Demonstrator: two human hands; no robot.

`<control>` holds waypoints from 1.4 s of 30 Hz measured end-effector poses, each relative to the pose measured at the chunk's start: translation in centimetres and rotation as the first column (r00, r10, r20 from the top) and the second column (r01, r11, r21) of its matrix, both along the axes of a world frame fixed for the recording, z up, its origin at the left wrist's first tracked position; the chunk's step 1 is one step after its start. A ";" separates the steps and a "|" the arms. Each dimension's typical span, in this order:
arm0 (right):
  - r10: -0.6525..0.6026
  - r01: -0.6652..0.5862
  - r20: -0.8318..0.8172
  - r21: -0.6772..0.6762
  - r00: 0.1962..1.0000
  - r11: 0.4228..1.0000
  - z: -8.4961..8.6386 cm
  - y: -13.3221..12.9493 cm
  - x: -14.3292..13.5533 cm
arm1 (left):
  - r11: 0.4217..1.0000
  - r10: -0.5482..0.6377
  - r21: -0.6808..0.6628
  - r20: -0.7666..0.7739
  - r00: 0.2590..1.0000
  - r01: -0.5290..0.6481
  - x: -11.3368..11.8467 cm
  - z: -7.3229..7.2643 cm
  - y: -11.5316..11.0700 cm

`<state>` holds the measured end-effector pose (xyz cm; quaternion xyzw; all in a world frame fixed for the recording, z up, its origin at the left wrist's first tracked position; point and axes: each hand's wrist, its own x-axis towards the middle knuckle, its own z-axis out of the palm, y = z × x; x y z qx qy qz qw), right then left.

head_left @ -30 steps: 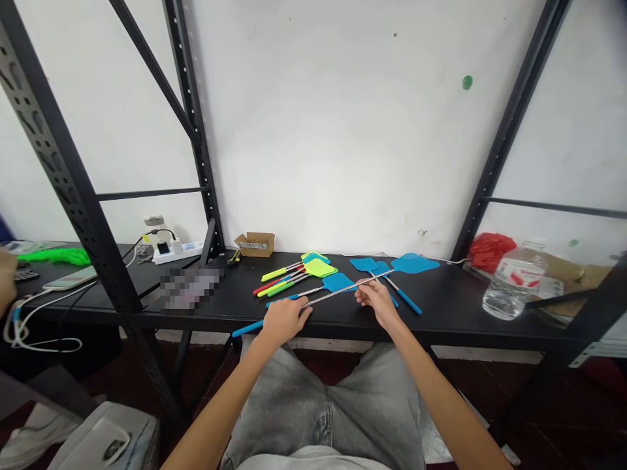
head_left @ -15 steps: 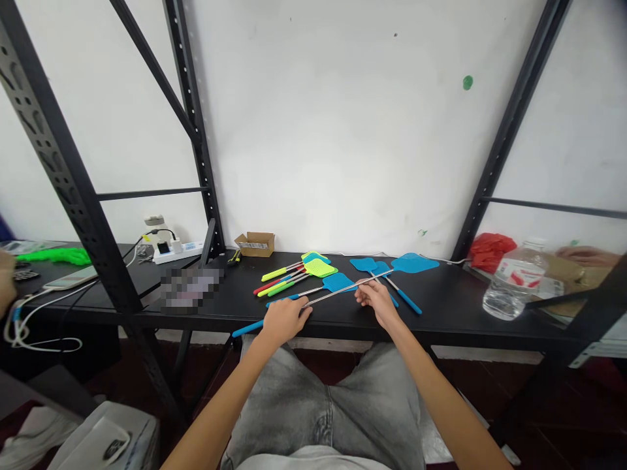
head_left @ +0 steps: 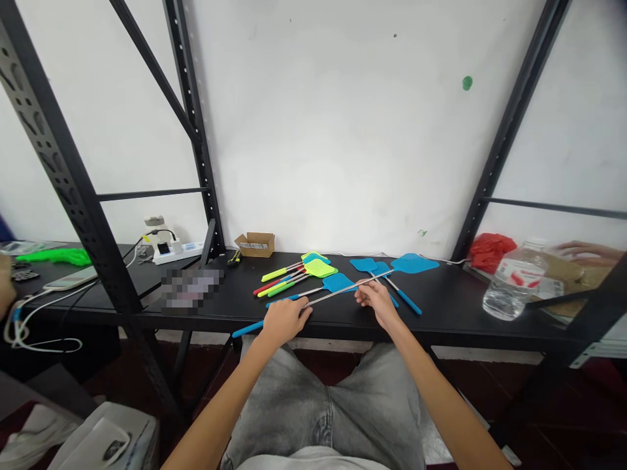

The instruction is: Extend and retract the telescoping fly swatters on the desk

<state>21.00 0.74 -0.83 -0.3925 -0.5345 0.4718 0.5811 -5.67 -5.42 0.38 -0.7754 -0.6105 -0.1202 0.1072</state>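
Observation:
A blue fly swatter (head_left: 415, 263) with an extended metal rod lies slantwise between my hands, its head to the right. My left hand (head_left: 285, 320) is wrapped round it near the blue handle. Farther along, the fingers of my right hand (head_left: 376, 299) pinch the rod. Beneath the rod is another blue swatter (head_left: 337, 282), its handle pointing left. Several swatters with yellow, green and red handles (head_left: 281, 284) lie together behind my left hand. Just beyond my right hand are blue swatters (head_left: 363, 264) with handles (head_left: 409, 302) pointing toward the front right.
A small open cardboard box (head_left: 255, 245) and a yellow-black cutter (head_left: 234, 258) sit at the back left. On the right are a water bottle (head_left: 514, 281) and a red bag (head_left: 491, 252). Black shelf posts (head_left: 512, 130) flank the black tabletop (head_left: 450, 307). Another person's hand (head_left: 590, 251) shows at far right.
The other person's hand at the far right has shifted slightly. My own hands and the swatters look the same.

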 end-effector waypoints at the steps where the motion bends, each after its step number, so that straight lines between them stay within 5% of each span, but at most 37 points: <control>1: 0.000 0.000 -0.001 -0.002 1.000 1.000 0.0 0.0 0.0 | 1.000 0.001 -0.003 0.000 1.000 -0.001 0.0 0.0 0.0; 42: 0.011 -0.013 0.029 0.040 1.000 0.999 -0.4 0.4 0.1 | 1.000 0.001 -0.017 0.001 1.000 -0.001 0.1 0.1 -0.1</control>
